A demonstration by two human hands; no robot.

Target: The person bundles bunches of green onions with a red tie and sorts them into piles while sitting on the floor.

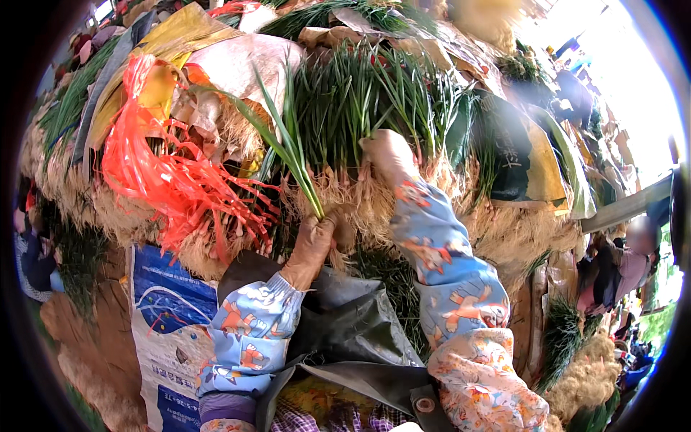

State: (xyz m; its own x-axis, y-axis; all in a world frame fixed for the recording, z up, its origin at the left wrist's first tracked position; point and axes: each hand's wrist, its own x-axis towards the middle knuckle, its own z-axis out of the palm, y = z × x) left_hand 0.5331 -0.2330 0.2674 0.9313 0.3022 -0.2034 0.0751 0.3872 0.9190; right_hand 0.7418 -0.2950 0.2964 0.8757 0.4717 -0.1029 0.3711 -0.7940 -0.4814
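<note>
My left hand (311, 248) is closed around the bottom of a few long-leaved green seedlings (294, 155), whose leaves fan upward and to the left. Ahead of it lies a thick row of the same seedlings (342, 97), leaves pointing away and pale stringy roots (371, 219) hanging toward me. My right hand (391, 153) reaches into this row, its fingers bent against the stems just above the roots; the fingertips are partly hidden among the leaves. To the left of the row hangs a bunch of shredded red plastic strips (162, 169).
A dark plastic apron (345, 317) covers my lap. A blue and white printed sack (169, 324) hangs at the left. Yellow sacking (176, 36) and a dark green and yellow sheet (529, 155) cover parts of the heap. At the right is a grey beam (626, 205), with a person (622, 270) beyond.
</note>
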